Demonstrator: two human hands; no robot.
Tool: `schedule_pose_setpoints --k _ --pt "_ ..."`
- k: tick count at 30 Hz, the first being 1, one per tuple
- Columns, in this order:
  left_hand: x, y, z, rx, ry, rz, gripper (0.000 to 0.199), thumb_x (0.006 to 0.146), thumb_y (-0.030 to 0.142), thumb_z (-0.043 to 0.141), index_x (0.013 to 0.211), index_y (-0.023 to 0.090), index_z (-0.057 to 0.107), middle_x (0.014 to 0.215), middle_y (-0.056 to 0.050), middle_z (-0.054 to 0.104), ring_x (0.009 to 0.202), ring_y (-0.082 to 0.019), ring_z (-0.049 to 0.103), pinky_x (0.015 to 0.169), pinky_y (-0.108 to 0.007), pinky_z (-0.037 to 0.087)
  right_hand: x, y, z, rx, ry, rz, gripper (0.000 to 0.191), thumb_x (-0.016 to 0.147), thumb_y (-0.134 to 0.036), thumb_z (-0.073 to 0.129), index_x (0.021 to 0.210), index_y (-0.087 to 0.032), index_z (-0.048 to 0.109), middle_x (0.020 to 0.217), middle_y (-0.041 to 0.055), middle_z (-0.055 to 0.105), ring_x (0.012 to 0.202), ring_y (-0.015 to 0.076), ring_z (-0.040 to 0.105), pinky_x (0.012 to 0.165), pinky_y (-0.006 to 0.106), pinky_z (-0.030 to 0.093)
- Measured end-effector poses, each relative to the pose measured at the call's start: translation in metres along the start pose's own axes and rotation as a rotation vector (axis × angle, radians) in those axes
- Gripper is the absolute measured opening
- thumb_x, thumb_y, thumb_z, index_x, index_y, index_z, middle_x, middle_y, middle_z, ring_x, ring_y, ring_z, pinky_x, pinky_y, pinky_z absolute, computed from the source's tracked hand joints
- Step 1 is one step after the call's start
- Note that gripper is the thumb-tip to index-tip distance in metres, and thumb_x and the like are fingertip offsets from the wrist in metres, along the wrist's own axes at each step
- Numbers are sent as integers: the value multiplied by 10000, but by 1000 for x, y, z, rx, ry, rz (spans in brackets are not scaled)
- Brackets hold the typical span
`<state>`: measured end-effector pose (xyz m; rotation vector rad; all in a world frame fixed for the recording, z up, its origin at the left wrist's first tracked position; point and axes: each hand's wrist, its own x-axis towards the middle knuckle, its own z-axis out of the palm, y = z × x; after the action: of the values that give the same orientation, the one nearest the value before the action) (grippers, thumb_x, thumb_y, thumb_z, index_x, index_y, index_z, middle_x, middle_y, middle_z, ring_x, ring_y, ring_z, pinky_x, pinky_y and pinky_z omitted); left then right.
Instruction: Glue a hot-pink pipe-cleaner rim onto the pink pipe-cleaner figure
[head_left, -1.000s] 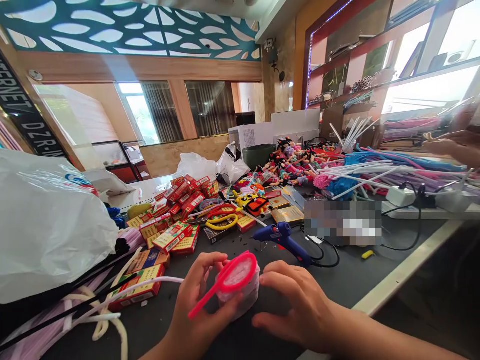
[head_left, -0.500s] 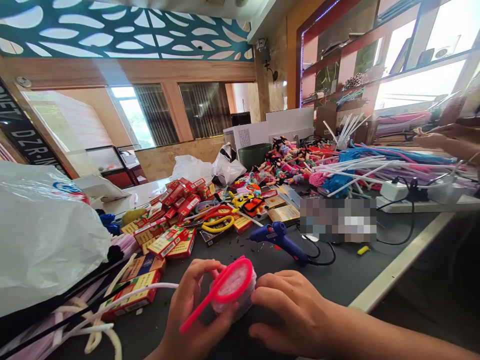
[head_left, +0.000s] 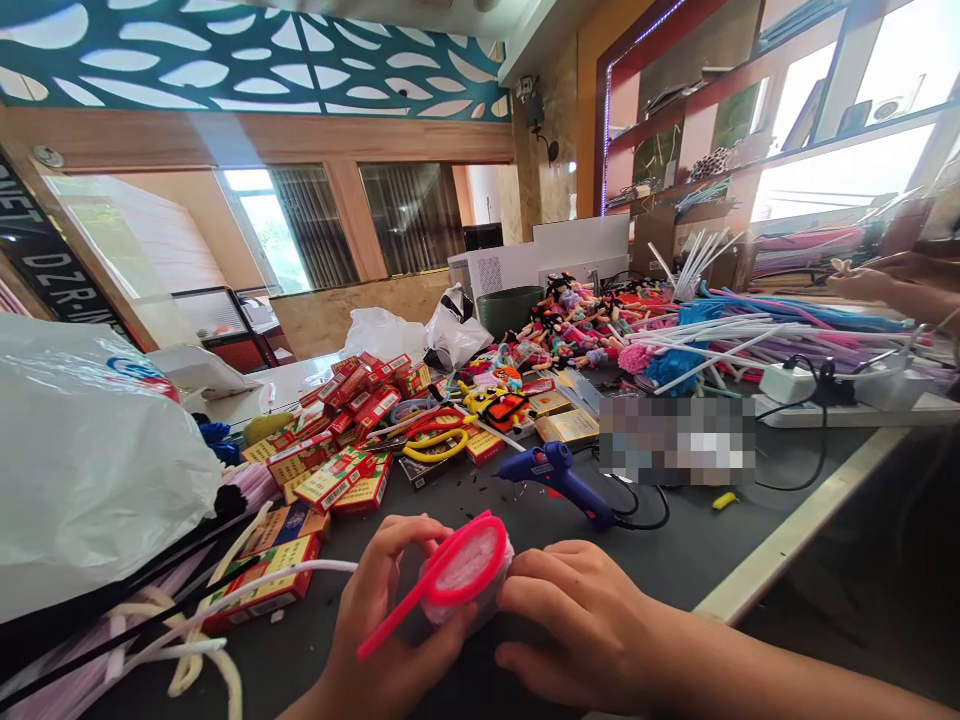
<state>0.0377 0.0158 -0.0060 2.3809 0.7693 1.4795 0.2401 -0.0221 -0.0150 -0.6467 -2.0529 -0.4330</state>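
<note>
Low ctr, nr glue gun [head_left: 561, 486], your L hand [head_left: 397, 615] grips a pink puck [head_left: 470, 562], red ring [head_left: 502, 543] atop; R hand [head_left: 581, 610] curls at its R side, grip unclear. Prob. light, soft, crushable: hold by sides, gently.

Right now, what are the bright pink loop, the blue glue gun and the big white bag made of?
Pink loop: maybe fuzzy craft wire, matte, since no glints show; I can't be sure.
Blue glue gun: probably hard plastic, smooth, from its stiff molded shape.
White bag: most likely thin plastic, glossy, with crinkles and bright shine.
</note>
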Motion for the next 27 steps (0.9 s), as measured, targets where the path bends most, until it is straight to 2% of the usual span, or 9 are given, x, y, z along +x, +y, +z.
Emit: schedule_pose_setpoints --k 8,12,16,18,20,23,24,27 --pt "2 2 -1 8 -2 3 353 750 178 639 1060 297 518 952 0 629 881 -195 649 734 -283 572 1 -1 1 -16 -17 -2 210 1019 -280 314 1005 -187 502 761 3 712 568 118 655 517 243 445" --pt "1 2 -1 29 2 -1 361 749 179 655 1062 299 521 940 4 634 926 -204 649 772 -293 568 -1 0 0 -13 -34 -2 169 1002 -271 363 1022 -185 507 769 7 714 557 125 653 501 253 431" --pt "0 4 0 32 11 -1 356 741 175 656 1051 298 531 932 4 646 924 -214 656 857 -354 560 -4 -1 2 -8 -46 4 135 981 -251 404 1008 -187 520 771 5 709 562 126 646 503 256 423" --pt "1 5 0 24 14 1 347 739 171 653 1043 294 538 928 -1 650 917 -224 659 891 -396 553 -3 -1 3 7 -42 11 184 998 -289 381 1008 -177 526 737 -2 696 559 120 639 504 253 421" --pt "1 4 -2 19 10 10 345 746 177 652 1049 298 540 921 -5 649 922 -235 659 911 -428 547 -2 3 -1 -45 -39 -42 288 1022 -350 323 968 -166 538 629 -30 645 491 107 588 474 257 393" --pt "-1 0 -5 38 -30 4 393 752 174 662 1099 306 530 974 -24 652 941 -246 659 896 -432 557 -1 23 -24 -290 -50 -128 393 1027 -417 313 770 -208 524 472 -63 519 399 116 486 435 292 329" --pt "-2 -2 -5 40 -37 0 402 751 170 668 1103 306 530 988 -30 654 941 -249 661 869 -415 569 -4 33 -37 -348 -61 -82 396 1018 -436 352 732 -216 515 489 -47 540 426 126 512 453 293 350" --pt "-3 -2 -1 -14 10 -40 360 748 175 660 1066 302 549 968 -28 665 944 -255 664 848 -395 578 -25 67 -85 -547 -118 224 381 1017 -449 377 809 -183 554 646 30 640 536 159 602 521 287 430"
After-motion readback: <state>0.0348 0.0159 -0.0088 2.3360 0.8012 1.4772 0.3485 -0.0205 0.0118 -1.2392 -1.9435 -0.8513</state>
